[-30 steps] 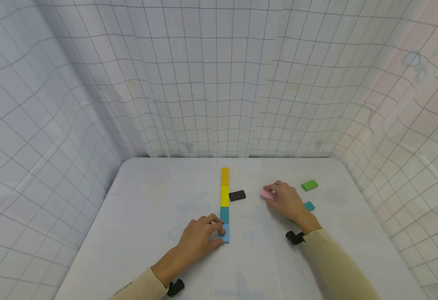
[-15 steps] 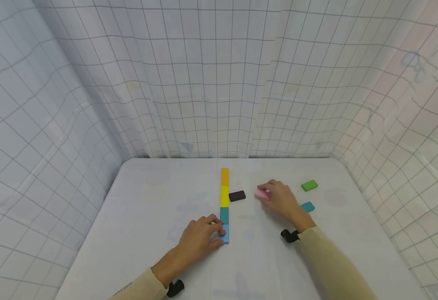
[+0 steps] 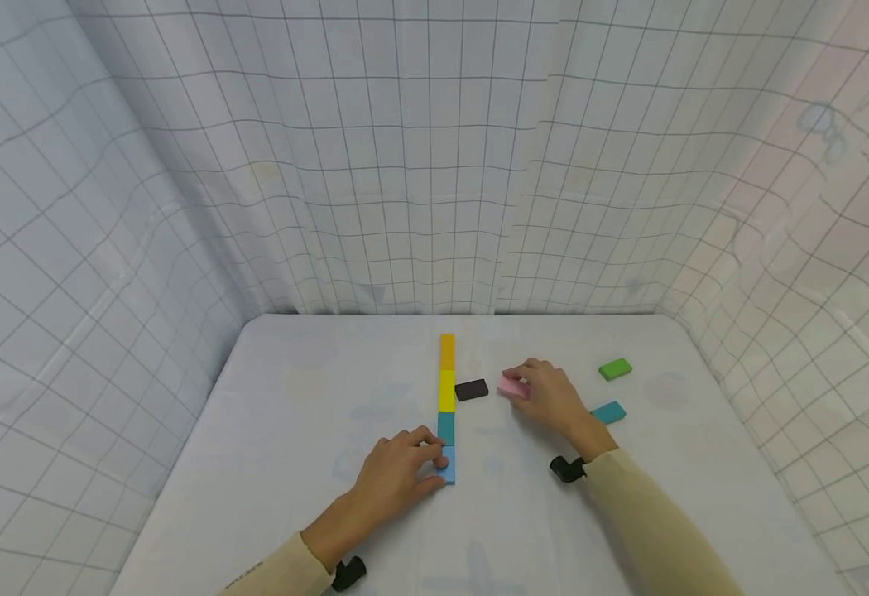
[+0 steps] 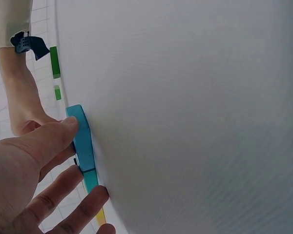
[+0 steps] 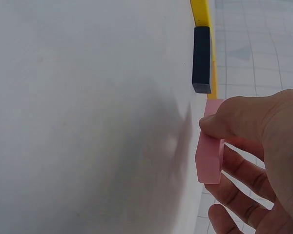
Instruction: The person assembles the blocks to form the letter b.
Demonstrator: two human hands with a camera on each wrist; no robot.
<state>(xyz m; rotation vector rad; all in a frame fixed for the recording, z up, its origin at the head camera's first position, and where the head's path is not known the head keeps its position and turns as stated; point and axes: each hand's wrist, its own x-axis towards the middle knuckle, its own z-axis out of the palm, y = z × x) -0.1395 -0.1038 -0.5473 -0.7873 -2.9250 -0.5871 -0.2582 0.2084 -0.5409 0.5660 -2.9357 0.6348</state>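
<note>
In the head view a straight row runs away from me: a light blue block [image 3: 448,475], a teal block [image 3: 445,429], a yellow block [image 3: 446,391] and an orange block [image 3: 446,352]. My left hand [image 3: 400,468] pinches the light blue block at the row's near end, thumb on its side in the left wrist view. My right hand [image 3: 549,399] holds a pink block [image 5: 210,156] between thumb and fingers, just over the table with a shadow beside it. Between it and the row lies a black block [image 3: 471,390], its left end at the yellow block.
Farther right lie a green block [image 3: 615,369] and another teal block [image 3: 609,413], partly behind my right wrist. In the left wrist view a second green block [image 4: 55,62] shows beyond. White gridded curtains [image 3: 420,207] enclose the white table [image 3: 293,397] at the back and sides.
My right hand has carried the pink block left, closer to the black block. More of the teal block on the right now shows. My left hand has stayed in place.
</note>
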